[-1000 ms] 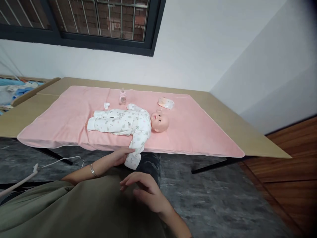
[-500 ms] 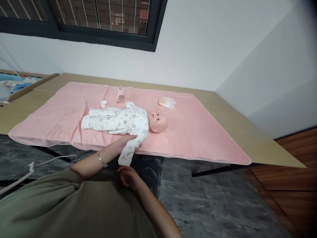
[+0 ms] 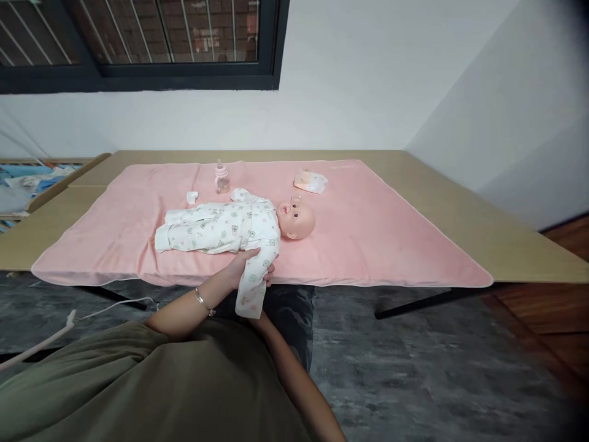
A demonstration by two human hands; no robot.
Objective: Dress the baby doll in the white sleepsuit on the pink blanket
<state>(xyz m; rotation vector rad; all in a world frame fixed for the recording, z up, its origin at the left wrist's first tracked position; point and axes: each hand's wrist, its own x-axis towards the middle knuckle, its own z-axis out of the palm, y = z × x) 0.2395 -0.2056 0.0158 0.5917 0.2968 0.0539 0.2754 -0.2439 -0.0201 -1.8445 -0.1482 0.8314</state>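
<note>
Lying mid-frame on pink blanket (image 3: 368,239): doll (image 3: 239,226) in white printed suit, head toward right. Sleeve (image 3: 252,283) hangs over table's near edge, gripped by left hand (image 3: 248,267) w/ fingers wrapped round it; bracelet (image 3: 202,302) seen on wrist. Right hand mostly hidden behind sleeve, lower centre; its state can't be told. Bottle (image 3: 222,178), small white item (image 3: 192,197) & folded cloth (image 3: 311,181) set above doll. Window (image 3: 138,43) upper left.
</note>
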